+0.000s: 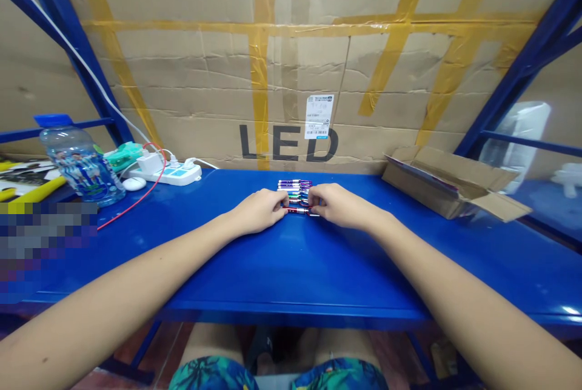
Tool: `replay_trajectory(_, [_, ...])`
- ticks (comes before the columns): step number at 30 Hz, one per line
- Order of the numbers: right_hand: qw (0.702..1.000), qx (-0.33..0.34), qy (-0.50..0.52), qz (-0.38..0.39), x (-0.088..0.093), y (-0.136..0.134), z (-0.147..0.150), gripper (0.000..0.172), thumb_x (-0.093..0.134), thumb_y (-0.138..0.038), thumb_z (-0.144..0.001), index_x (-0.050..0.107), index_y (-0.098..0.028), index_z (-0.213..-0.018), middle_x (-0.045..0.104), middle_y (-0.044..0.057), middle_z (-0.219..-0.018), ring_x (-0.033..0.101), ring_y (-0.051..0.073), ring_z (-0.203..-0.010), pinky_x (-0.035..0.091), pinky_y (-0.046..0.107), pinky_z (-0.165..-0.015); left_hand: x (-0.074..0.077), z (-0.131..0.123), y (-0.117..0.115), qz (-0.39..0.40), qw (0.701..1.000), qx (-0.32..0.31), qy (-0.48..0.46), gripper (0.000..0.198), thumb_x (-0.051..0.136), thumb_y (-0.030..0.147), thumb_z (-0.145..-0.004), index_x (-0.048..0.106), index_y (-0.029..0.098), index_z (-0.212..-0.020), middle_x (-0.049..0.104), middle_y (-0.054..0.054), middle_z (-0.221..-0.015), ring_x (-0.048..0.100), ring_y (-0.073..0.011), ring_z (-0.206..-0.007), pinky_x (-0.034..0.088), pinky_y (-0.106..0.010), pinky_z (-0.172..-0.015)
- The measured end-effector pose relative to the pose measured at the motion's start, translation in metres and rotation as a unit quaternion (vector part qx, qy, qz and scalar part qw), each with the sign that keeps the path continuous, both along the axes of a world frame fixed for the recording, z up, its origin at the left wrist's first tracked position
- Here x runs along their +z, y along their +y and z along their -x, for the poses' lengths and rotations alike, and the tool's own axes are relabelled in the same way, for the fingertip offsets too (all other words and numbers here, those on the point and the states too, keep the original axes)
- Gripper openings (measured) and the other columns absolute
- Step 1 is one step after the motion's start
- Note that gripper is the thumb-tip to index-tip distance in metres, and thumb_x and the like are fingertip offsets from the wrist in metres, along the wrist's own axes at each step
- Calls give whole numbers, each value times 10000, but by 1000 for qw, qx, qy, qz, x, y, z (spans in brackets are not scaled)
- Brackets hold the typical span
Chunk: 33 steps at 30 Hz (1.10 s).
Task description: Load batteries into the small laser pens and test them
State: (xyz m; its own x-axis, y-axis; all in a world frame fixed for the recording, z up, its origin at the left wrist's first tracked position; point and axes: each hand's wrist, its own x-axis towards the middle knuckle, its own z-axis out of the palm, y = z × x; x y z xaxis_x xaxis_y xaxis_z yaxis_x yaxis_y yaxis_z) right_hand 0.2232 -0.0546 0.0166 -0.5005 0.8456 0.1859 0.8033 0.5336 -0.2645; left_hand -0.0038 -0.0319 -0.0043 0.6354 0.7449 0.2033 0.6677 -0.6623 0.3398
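Observation:
On the blue table, a red pen (296, 210) lies crosswise between my two hands. My left hand (260, 210) pinches its left end with closed fingers. Its right, silvery end is in the closed fingers of my right hand (335, 204). Just beyond it, several shiny pens (294, 185) form a tight stack of parallel rows, purple at the far side, with blue, green and other colours nearer. My fingers partly hide the ends of the nearer pens.
An open cardboard box (436, 187) stands at the right. To the left are a bottle with a blue cap (82, 162), a white power strip (175, 173) with plugs, and a red cable (136, 199). A large cardboard sheet marked LED (204, 87) closes off the back.

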Motion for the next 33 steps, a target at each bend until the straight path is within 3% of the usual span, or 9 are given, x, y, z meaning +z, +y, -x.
replay_trajectory(11, [999, -4, -31, 21, -7, 6, -1, 192, 583, -165, -856, 761, -192, -925, 728, 87, -931, 622, 198, -804, 395, 282, -696, 0, 5, 6, -17, 998, 55, 16, 88, 514, 293, -888, 549, 217, -862, 658, -57, -819, 579, -212, -723, 333, -305, -616])
replay_trajectory(17, [998, -67, -15, 14, -2, 10, -9, 129, 570, -156, -821, 694, -182, -798, 715, 74, -848, 594, 175, -704, 367, 274, -610, 3, 5, 6, 3, 997, 68, -30, 104, 535, 289, -857, 530, 217, -782, 651, -42, -760, 585, -201, -695, 368, -306, -627])
replay_trajectory(20, [995, -103, -9, 13, 0, 18, -22, 114, 577, -169, -814, 690, -185, -811, 717, 70, -871, 604, 180, -733, 384, 274, -628, 8, 14, 13, -17, 993, 106, -41, 76, 544, 286, -831, 545, 220, -793, 657, -44, -771, 582, -204, -695, 372, -310, -623])
replay_trajectory(25, [985, -149, -39, 83, -4, 31, -43, 128, 630, -278, -844, 702, -174, -866, 723, 100, -954, 641, 223, -834, 423, 294, -679, 8, 35, 30, -8, 987, 161, 31, 127, 564, 310, -803, 571, 210, -726, 670, -70, -792, 584, -218, -725, 344, -313, -615])
replay_trajectory(33, [985, -140, -43, 88, -9, 33, -44, 153, 625, -320, -852, 676, -181, -889, 719, 104, -977, 646, 229, -844, 426, 301, -685, 7, 36, 29, 9, 991, 119, 55, 149, 590, 345, -825, 578, 220, -745, 681, -62, -810, 546, -215, -711, 313, -316, -631])
